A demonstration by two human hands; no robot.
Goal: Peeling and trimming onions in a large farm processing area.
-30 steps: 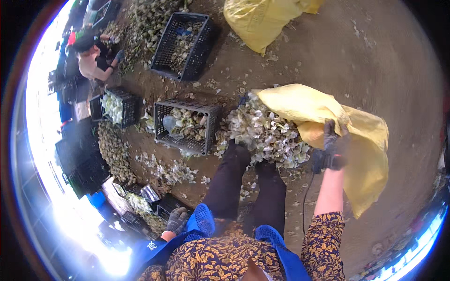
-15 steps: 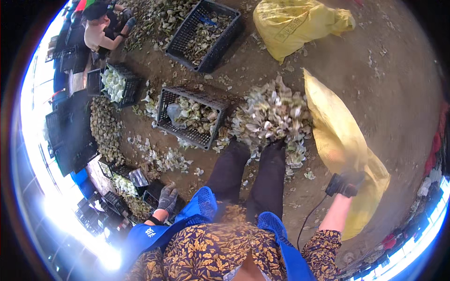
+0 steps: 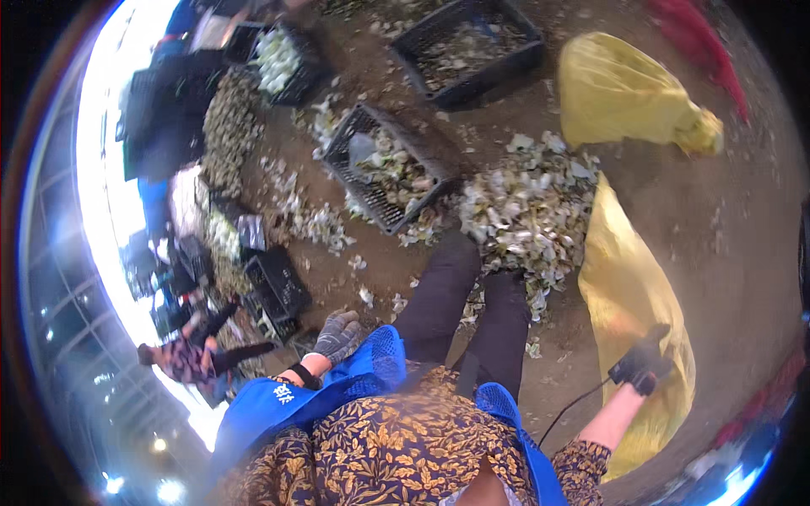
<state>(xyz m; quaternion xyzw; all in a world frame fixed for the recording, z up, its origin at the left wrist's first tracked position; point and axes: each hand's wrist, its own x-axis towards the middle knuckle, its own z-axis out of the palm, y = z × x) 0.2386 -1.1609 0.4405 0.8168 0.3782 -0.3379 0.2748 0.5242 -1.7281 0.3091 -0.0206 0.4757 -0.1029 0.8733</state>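
Limp yellow sack (image 3: 629, 274): far end at right edge of leaf pile (image 3: 527, 215), long axis fore-and-aft; right gloved hand (image 3: 645, 367) nearer, over sack's near half, fingers partly spread, grip unclear; left gloved hand (image 3: 339, 336) well apart, fingers loosely bent, nothing visibly held

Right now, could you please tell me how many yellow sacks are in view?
2: the near sack by the right hand, and the far sack at the upper right. Others may be hidden.
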